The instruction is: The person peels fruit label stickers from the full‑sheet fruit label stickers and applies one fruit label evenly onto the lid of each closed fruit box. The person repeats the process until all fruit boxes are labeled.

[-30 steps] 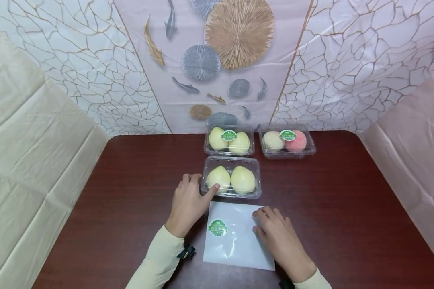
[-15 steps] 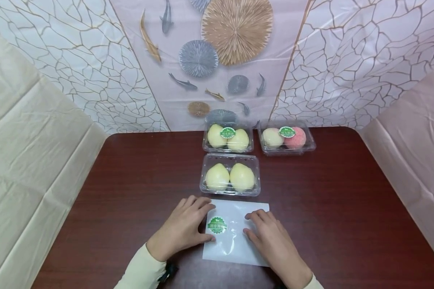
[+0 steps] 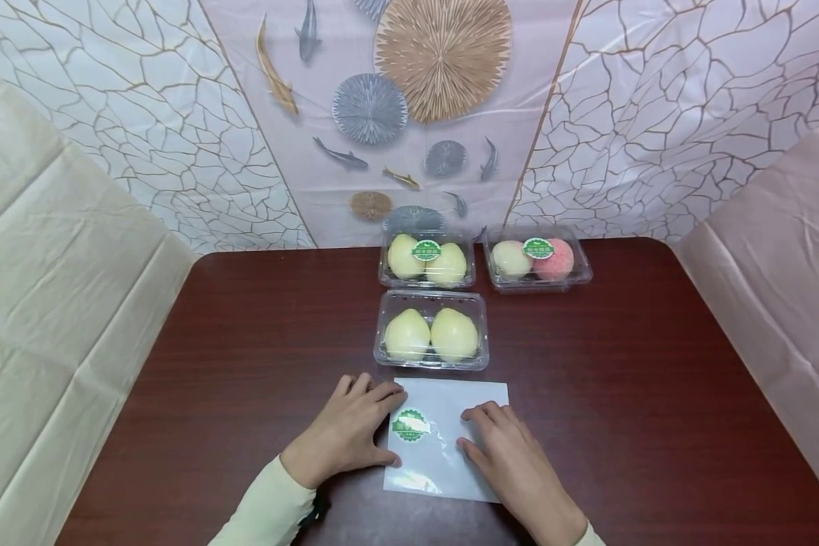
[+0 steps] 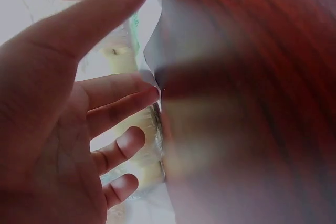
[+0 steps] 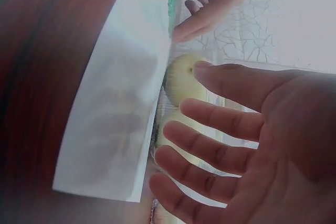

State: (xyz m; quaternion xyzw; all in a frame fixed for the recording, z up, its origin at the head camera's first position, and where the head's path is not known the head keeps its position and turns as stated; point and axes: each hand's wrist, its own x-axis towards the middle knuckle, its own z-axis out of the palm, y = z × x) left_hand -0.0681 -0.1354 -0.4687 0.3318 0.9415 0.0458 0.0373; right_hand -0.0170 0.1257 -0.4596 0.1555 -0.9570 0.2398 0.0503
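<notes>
On the table in the head view lies a white glossy sheet [image 3: 444, 462] with a round green sticker [image 3: 410, 425] at its left side. My left hand [image 3: 344, 434] is at the sheet's left edge, thumb and forefinger spread apart and touching it. In the left wrist view that sheet edge [image 4: 153, 40] bows up slightly between thumb and forefinger. Over the sheet's right part is my right hand [image 3: 519, 464], its fingers spread and relaxed, holding nothing. Just beyond the sheet stands a clear plastic box [image 3: 431, 299] with two pale yellow-green pear-like fruits [image 3: 407, 334], without a sticker.
Behind it, a second clear box [image 3: 426, 282] holds two similar fruits under a green sticker. To its right, another stickered clear box [image 3: 539, 284] contains one pale and one pink round fruit [image 3: 553, 260]. A patterned cloth [image 3: 368, 182] hangs behind the dark red table [image 3: 266, 326].
My left hand has left the near box of fruits and come down to the sheet's left edge. My right hand has shifted slightly left over the sheet.
</notes>
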